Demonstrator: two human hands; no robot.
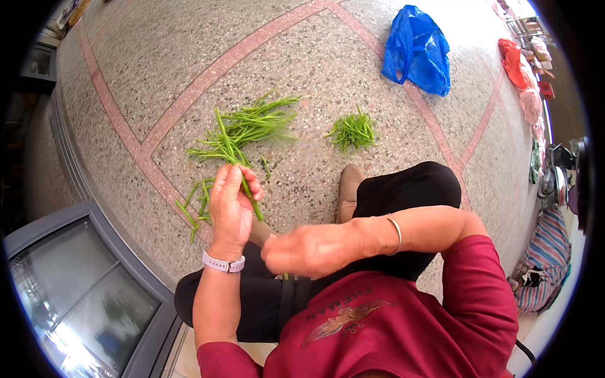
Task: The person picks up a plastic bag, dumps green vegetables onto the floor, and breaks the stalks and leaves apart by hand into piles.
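My left hand (233,205), with a pale watch strap at the wrist, is closed around a long green stalk (253,203) that slants down past the palm. To its right and a little lower, my right hand (312,250) is closed and blurred by motion; a bit of green shows just beneath it, and what its fingers hold is hidden. Beyond my left hand lies a loose pile of long green stalks (255,123) on the floor. A smaller heap of short green pieces (354,130) sits to the right. Several cut pieces (203,205) lie left of my left hand.
A blue plastic bag (416,50) rests on the speckled floor (302,57) at the upper right. A grey-framed glass door (88,277) stands at the lower left. Along the right edge are a red bag (515,65) and a striped bag (543,261). My shoe (350,189) is near the small heap.
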